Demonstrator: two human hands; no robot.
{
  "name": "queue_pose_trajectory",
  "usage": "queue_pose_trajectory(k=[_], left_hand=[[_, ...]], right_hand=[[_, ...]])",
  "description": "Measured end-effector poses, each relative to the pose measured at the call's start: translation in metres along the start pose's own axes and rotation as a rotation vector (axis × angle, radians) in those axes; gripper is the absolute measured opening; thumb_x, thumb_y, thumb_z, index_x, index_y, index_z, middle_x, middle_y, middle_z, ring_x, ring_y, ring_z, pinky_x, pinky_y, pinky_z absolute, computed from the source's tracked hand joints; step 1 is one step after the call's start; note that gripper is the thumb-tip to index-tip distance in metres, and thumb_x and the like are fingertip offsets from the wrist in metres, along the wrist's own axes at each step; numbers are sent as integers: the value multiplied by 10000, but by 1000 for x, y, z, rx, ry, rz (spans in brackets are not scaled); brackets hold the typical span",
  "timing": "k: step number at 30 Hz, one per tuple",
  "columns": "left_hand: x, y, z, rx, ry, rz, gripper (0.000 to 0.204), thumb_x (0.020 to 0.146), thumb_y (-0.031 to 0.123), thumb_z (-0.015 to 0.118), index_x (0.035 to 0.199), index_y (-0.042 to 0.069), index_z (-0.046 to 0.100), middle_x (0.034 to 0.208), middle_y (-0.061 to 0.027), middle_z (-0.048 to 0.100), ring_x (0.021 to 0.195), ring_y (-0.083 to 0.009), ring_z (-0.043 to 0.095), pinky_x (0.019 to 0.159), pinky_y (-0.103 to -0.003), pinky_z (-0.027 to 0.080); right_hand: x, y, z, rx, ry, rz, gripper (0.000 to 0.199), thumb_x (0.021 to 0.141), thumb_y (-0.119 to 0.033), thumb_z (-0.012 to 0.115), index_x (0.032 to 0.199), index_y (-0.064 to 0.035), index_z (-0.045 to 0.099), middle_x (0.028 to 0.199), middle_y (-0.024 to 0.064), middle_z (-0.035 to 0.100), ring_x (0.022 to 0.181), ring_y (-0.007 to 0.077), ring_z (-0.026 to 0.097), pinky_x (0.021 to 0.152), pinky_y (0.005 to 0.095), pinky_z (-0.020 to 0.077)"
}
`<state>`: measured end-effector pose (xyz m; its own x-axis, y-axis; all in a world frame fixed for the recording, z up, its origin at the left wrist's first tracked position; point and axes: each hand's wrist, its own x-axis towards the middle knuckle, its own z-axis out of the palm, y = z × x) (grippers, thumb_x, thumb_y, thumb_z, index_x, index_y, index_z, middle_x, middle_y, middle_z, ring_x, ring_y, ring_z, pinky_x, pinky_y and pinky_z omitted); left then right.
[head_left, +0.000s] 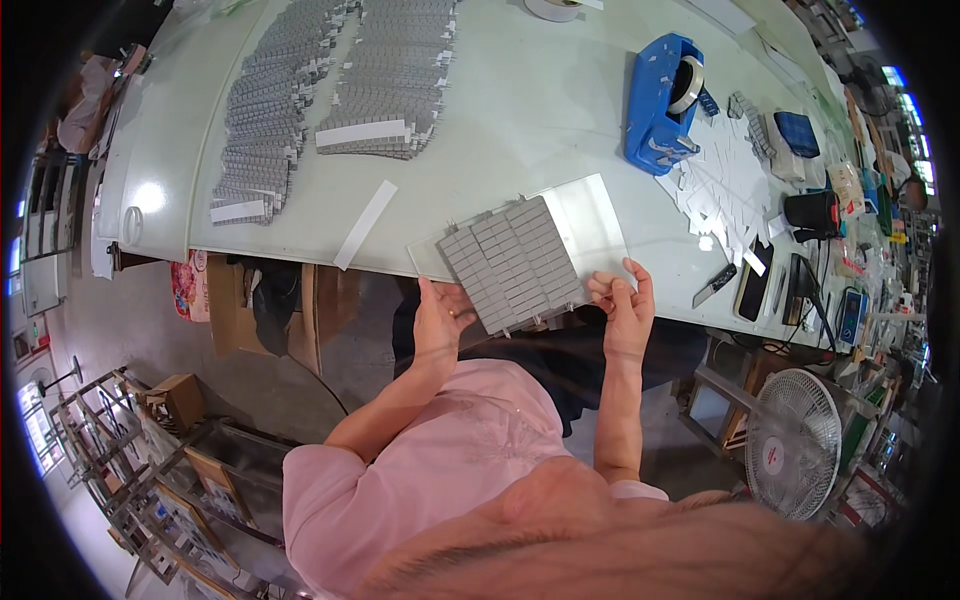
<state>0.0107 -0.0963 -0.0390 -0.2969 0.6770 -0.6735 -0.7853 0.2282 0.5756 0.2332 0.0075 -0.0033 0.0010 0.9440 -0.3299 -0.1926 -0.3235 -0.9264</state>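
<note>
Person in a pink shirt is at the table (560, 110) edge holding a block of small grey parts (513, 265) packed in rows on a clear plate (590, 215) that sits right at the near edge. Left hand (440, 320) is cupped against the block's lower left corner, fingers curled onto it. Right hand (625, 300) pinches the lower right edge of the block, thumb and fingertips closed on it. Further back there are long stacks of the same grey parts (330, 90), a white strip (365, 223), a blue tape dispenser (658, 100) and a mess of white strips (725, 195) off to the right. A fan (795, 440) stands on the floor.
</note>
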Motion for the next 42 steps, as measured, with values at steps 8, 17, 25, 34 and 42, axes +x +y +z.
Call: queue_pose_trajectory(k=[8,17,25,34,42], left_hand=[[-6,6,4,13,-14,-14,487,1011,522,286,969,87,501,999,-106,627,903,-198,569,768,-325,436],[8,-2,7,-231,88,-102,411,932,552,508,857,150,475,772,-21,550,789,-191,554,748,-374,453],[4,5,4,-245,69,-197,425,899,560,562,861,146,476,830,-29,576,834,-198,569,779,-358,467],[-19,18,-6,-67,-111,-85,290,1001,311,484,1148,63,513,1119,-106,609,1048,-222,598,909,-363,476],[-21,22,-4,106,-104,-35,200,1010,181,462,1154,53,516,1144,-100,601,1062,-196,594,896,-347,495]], right_hand=[[4,-2,-13,5,18,-17,302,980,-105,500,1262,-26,427,978,151,670,851,178,671,737,252,522],[11,-9,-17,41,15,20,287,971,-91,498,1240,-18,430,979,152,668,842,190,675,721,249,531],[35,-33,-24,-158,-118,138,277,978,-126,498,1234,-19,491,915,99,680,801,156,668,679,228,513],[42,-33,-16,-181,-117,136,258,989,-163,503,1206,-28,540,892,67,679,764,123,653,659,212,489],[39,-33,-11,-169,-155,140,253,990,-162,499,1200,-27,544,893,68,682,761,120,654,654,209,483]])
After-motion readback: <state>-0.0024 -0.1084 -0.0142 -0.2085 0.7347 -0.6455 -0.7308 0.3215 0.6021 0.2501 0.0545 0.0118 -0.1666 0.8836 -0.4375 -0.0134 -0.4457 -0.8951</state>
